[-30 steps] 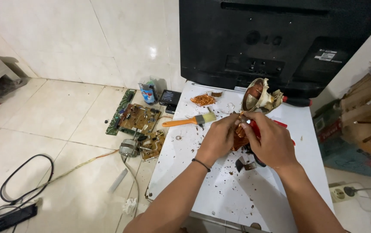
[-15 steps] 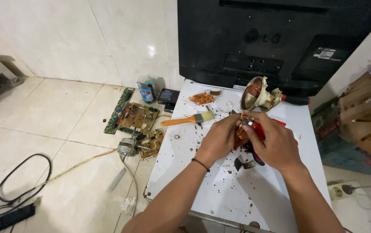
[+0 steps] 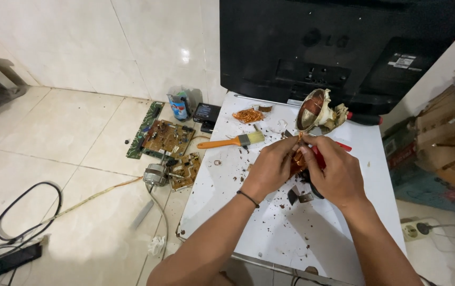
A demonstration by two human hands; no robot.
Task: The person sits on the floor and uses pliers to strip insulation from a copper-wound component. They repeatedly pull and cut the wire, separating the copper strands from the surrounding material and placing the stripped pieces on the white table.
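Note:
Both hands meet over the middle of a white table (image 3: 270,233). My left hand (image 3: 270,168) and my right hand (image 3: 333,172) pinch a small part wound with copper wire (image 3: 297,157), mostly hidden between the fingers. A red-handled tool (image 3: 320,153) lies under my right hand, and I cannot tell if that hand grips it. Just beyond the fingers stands a round motor part with white pieces (image 3: 317,112). An orange-handled brush (image 3: 235,141) lies left of my left hand. A loose clump of copper wire (image 3: 247,115) sits at the table's far left.
A large black monitor back (image 3: 344,47) stands behind the table. Circuit boards (image 3: 166,139), a small motor (image 3: 156,175), a black box (image 3: 206,113) and cables (image 3: 21,222) lie on the tiled floor at left. Cardboard boxes (image 3: 444,143) and a power strip (image 3: 413,230) are at right. Dark crumbs dot the table.
The hands stay together on the copper-wound part and have barely shifted; the view has moved slightly.

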